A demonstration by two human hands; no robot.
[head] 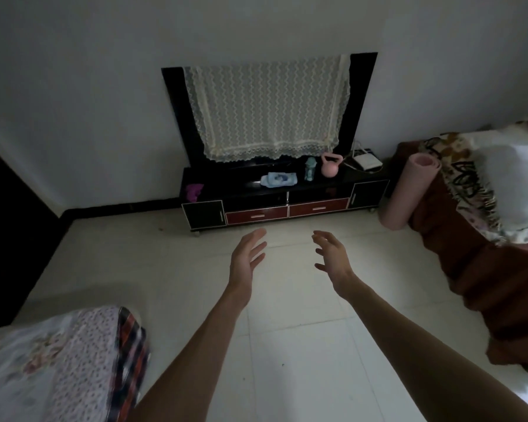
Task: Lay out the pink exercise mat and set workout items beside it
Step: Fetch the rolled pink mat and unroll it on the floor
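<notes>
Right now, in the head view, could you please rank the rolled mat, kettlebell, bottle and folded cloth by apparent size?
1. Rolled mat, clearly largest.
2. Folded cloth and kettlebell: look alike, so unranked.
3. Bottle, smallest.
All lie similarly far from the camera.

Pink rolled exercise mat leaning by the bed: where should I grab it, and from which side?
Probably grip the rolled pink foam mat around its middle, approaching from the open floor side on its left. It stands tilted against the brown-covered bed, which blocks the right side.
</notes>
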